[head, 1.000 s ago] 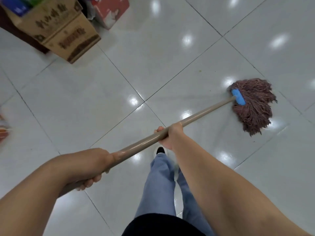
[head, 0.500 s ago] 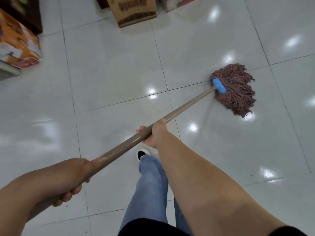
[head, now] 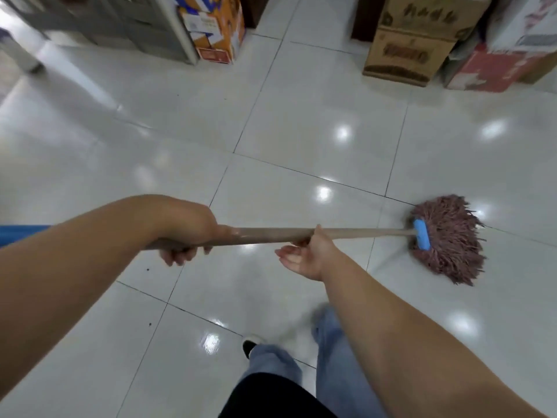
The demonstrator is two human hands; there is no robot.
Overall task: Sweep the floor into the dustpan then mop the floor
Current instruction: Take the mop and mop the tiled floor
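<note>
A mop with a brownish-red string head (head: 449, 239) and a blue clamp (head: 422, 234) lies on the glossy white tiled floor (head: 301, 116) at the right. Its tan handle (head: 361, 233) runs nearly level across the view. My left hand (head: 187, 227) grips the near end, fingers curled under it. Farther along, my right hand (head: 310, 254) is palm up beneath the handle. Its thumb sticks up beside the shaft and its fingers lie loose and extended. No broom or dustpan is in sight.
Brown cardboard boxes (head: 413, 46) and a red-and-white box (head: 494, 64) stand at the back right. An orange box (head: 217, 28) sits beside grey shelving (head: 120, 19) at the back left. Small dark specks (head: 147, 270) dot the tile. My jeans-clad legs (head: 337, 357) are below.
The view has swung so the boxes now line the back. The handle has gone from slanted to nearly level. My right hand has loosened from a firm grip to a palm-up hold.
</note>
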